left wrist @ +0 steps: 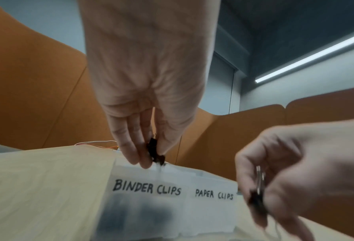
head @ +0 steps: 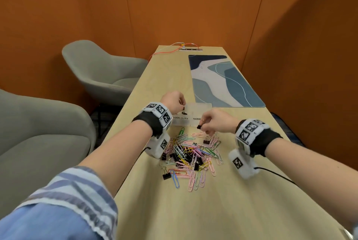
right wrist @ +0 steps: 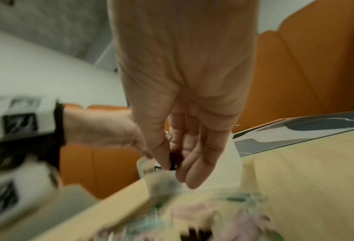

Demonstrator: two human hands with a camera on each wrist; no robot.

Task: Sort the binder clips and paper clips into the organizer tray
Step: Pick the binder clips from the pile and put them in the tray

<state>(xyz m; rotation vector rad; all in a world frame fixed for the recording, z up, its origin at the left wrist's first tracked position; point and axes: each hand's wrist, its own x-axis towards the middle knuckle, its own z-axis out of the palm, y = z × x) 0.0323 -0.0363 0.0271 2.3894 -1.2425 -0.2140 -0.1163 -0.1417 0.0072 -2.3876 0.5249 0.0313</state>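
A translucent white organizer tray (head: pixel 201 107) stands past the pile, with compartments labelled BINDER CLIPS (left wrist: pixel 147 189) and PAPER CLIPS (left wrist: pixel 214 194). My left hand (head: pixel 177 104) hovers over the binder-clip side and pinches a black binder clip (left wrist: pixel 154 150) between thumb and fingers. A black binder clip (head: pixel 185 112) lies inside that compartment. My right hand (head: pixel 211 123) is just in front of the tray and pinches another black binder clip (head: pixel 199 127). A mixed pile of coloured paper clips and black binder clips (head: pixel 191 152) covers the table (head: pixel 242 210) between my wrists.
A blue patterned desk mat (head: pixel 222 80) lies beyond the tray on the right. A cable hub with orange wires (head: pixel 190 48) sits at the table's far end. Two grey armchairs (head: pixel 100 73) stand left of the table. Orange walls close in the sides.
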